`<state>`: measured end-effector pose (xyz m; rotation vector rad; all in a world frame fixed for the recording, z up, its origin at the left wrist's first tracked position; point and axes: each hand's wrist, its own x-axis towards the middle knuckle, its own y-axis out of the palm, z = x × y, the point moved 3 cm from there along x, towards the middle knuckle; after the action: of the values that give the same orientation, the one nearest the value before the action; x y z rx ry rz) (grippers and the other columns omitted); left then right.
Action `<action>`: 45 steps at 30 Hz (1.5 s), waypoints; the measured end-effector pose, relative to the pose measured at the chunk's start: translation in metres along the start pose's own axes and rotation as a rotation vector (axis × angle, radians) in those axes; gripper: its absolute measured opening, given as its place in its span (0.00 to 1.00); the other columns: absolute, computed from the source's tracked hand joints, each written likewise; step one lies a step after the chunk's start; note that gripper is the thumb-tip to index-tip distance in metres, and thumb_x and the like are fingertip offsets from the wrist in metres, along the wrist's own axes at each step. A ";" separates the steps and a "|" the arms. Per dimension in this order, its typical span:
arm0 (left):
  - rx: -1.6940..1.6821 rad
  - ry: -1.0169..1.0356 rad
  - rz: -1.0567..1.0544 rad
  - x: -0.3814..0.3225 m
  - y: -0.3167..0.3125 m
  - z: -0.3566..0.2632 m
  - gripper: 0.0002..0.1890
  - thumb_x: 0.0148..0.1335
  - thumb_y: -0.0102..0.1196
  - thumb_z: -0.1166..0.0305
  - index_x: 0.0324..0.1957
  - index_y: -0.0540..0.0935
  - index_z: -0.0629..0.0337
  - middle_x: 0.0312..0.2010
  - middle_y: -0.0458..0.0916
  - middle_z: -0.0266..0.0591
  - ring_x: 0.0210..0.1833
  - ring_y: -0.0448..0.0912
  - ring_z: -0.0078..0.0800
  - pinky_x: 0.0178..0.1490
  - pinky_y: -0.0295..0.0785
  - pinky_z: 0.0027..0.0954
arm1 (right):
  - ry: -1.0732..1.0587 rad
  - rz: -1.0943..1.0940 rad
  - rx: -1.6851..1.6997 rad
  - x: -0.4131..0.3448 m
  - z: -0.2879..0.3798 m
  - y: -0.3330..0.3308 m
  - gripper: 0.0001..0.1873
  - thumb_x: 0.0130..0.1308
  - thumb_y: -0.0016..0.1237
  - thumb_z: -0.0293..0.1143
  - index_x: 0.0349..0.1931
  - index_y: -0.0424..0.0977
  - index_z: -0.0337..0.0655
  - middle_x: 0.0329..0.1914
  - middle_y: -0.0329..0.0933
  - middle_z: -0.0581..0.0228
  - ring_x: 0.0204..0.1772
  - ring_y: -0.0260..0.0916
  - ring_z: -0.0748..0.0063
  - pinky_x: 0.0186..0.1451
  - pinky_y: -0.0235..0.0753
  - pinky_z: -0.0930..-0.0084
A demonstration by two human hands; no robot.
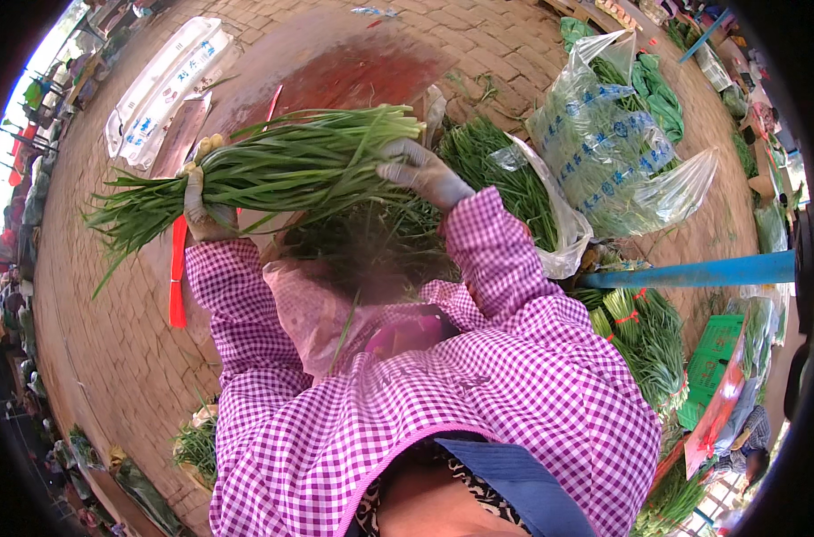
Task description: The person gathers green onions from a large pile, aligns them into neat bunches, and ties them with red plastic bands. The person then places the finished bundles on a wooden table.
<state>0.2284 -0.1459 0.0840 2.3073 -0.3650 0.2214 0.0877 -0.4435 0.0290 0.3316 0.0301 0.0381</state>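
Observation:
A thick bunch of long green leaves, likely Chinese chives (299, 158), lies sideways across both of my gloved hands. My left hand (209, 208) wraps around it near the leaf tips, which fan out beyond my fingers to the left. At the pale stem ends, my right hand (424, 171) grips the bunch from the right. A heap of loose greens (373, 238) lies in shadow below the bunch, close to my lap. Bright red ties (178, 275) hang just below my left hand.
A worn red surface (353, 74) lies ahead. To the right are greens in an open plastic bag (501, 168), a printed clear bag (601, 144) and a blue pole (689, 270). Tied bundles (648, 335) and a green crate (712, 362) sit lower right. A white printed package (169, 90) lies far left.

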 end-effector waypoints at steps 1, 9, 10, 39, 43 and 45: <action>-0.039 0.033 -0.110 0.002 -0.008 0.001 0.06 0.64 0.52 0.70 0.43 0.78 0.54 0.55 0.75 0.53 0.63 0.70 0.47 0.68 0.64 0.53 | -0.050 0.027 -0.134 -0.006 0.001 0.010 0.11 0.64 0.54 0.29 0.46 0.73 0.41 0.42 0.76 0.70 0.48 0.71 0.73 0.52 0.72 0.74; -0.499 -0.067 0.000 0.013 -0.081 0.012 0.12 0.67 0.47 0.61 0.38 0.77 0.59 0.39 0.80 0.43 0.46 0.77 0.38 0.54 0.73 0.46 | -0.594 0.054 -0.635 -0.053 0.014 0.099 0.11 0.55 0.55 0.28 0.39 0.75 0.40 0.52 0.73 0.53 0.50 0.71 0.52 0.54 0.71 0.61; -0.393 -0.004 -0.035 0.012 -0.093 0.015 0.12 0.67 0.46 0.62 0.36 0.77 0.60 0.35 0.79 0.41 0.43 0.76 0.36 0.53 0.72 0.44 | -0.567 0.034 -0.607 -0.058 0.012 0.104 0.11 0.55 0.54 0.28 0.40 0.75 0.40 0.54 0.72 0.54 0.51 0.71 0.52 0.54 0.71 0.61; -0.524 -0.005 0.320 0.002 -0.052 0.009 0.14 0.72 0.39 0.60 0.46 0.74 0.58 0.37 0.78 0.36 0.44 0.75 0.30 0.57 0.68 0.49 | -0.054 -0.169 0.261 -0.054 -0.022 0.037 0.08 0.69 0.46 0.34 0.35 0.71 0.39 0.32 0.70 0.69 0.35 0.69 0.77 0.46 0.72 0.78; -0.572 0.062 0.300 0.005 -0.064 0.007 0.13 0.72 0.40 0.61 0.44 0.74 0.58 0.37 0.78 0.36 0.43 0.75 0.29 0.57 0.67 0.49 | -0.043 -0.311 0.596 -0.076 -0.018 -0.006 0.07 0.69 0.45 0.33 0.39 0.72 0.39 0.24 0.65 0.74 0.24 0.63 0.82 0.42 0.77 0.76; -0.564 0.067 0.301 0.003 -0.065 0.006 0.13 0.70 0.43 0.61 0.41 0.76 0.60 0.36 0.78 0.35 0.44 0.75 0.28 0.56 0.69 0.41 | 0.067 -0.368 0.178 -0.080 -0.014 -0.016 0.11 0.69 0.46 0.33 0.47 0.71 0.38 0.20 0.63 0.76 0.24 0.63 0.82 0.44 0.78 0.75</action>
<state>0.2531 -0.1077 0.0370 1.6816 -0.6499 0.3004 0.0078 -0.4571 0.0128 0.4979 0.1609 -0.3195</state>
